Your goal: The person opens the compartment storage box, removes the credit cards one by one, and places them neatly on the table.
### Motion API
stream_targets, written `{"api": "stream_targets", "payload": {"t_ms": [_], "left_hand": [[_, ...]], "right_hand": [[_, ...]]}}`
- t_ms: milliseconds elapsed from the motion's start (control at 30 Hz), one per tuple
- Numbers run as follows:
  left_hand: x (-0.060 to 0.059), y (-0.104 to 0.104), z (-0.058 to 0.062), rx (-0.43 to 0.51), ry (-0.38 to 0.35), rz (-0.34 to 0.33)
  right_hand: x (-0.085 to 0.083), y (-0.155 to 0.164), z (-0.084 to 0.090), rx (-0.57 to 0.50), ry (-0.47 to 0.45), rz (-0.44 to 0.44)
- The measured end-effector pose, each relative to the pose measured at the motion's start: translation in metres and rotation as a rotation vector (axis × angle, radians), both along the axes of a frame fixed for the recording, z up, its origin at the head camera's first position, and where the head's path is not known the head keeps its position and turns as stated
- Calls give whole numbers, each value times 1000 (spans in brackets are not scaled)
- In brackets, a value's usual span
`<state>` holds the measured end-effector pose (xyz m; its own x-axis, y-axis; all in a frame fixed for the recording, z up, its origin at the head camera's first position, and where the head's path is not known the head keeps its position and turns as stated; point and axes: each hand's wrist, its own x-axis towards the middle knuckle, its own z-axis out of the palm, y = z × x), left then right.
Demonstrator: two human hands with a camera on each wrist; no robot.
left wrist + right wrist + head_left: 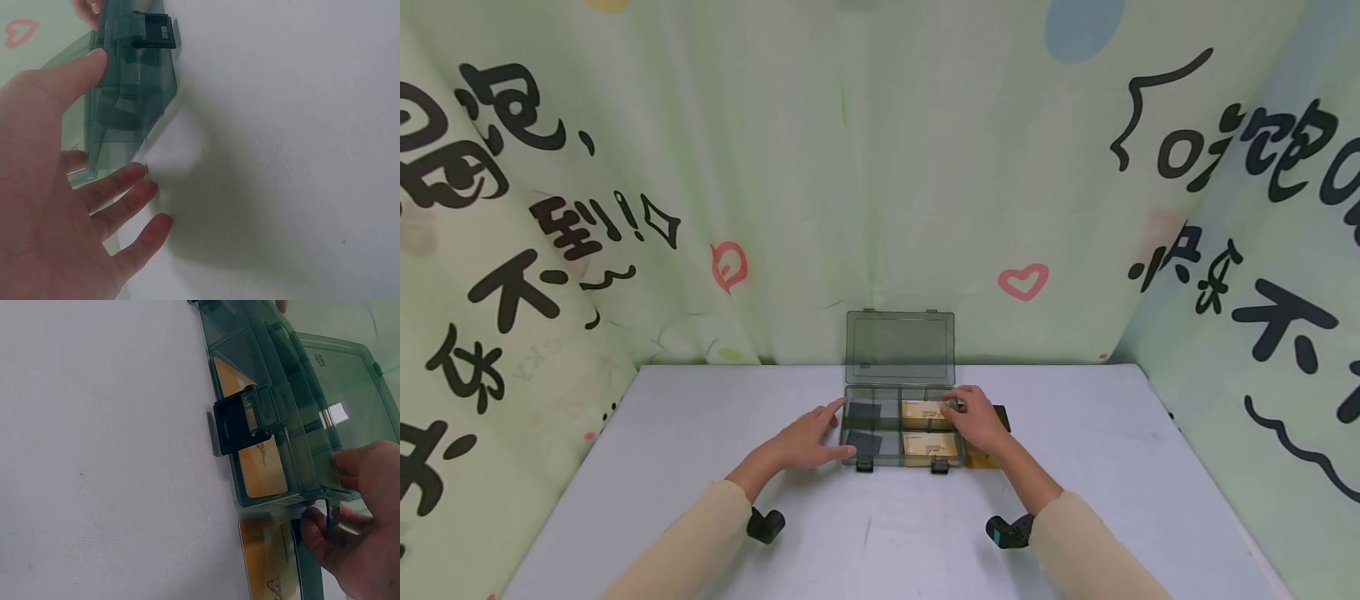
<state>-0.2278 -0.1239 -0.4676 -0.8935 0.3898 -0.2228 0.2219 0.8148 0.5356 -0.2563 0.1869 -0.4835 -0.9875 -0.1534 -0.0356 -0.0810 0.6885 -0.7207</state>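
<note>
A smoky clear plastic compartment box [891,465] stands on the table with its lid [900,347] raised at the back. Gold cards [931,444] lie in the front right compartment, and more gold cards [922,410] in the back right one. Dark flat pieces [862,443] show in the left compartments. My left hand [808,437] has its fingers spread beside the box's left side, thumb at the front corner. My right hand [979,418] bends its fingers over the right rim at the back compartment; whether they pinch anything is unclear.
Black and gold cards [269,556] lie on the table against the box's right side, partly under my right hand. Two black latches [939,467] hang at the box's front. A printed curtain [790,208] closes off the back and sides of the white table [865,542].
</note>
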Motion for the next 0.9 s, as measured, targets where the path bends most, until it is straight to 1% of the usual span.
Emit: {"api": "stream_targets", "payload": {"t_ms": [233, 367, 533, 900], "left_hand": [[-1, -1, -1, -8, 0, -18], [-2, -1, -3, -12, 6, -27], [-3, -2, -4, -10, 0, -29], [-3, -2, -2, -10, -10, -33]], "right_hand": [[-3, 0, 3, 39, 4, 44], [-6, 0, 3, 73, -24, 71], [-8, 0, 4, 76, -60, 71], [-13, 0, 3, 103, -33, 94]]}}
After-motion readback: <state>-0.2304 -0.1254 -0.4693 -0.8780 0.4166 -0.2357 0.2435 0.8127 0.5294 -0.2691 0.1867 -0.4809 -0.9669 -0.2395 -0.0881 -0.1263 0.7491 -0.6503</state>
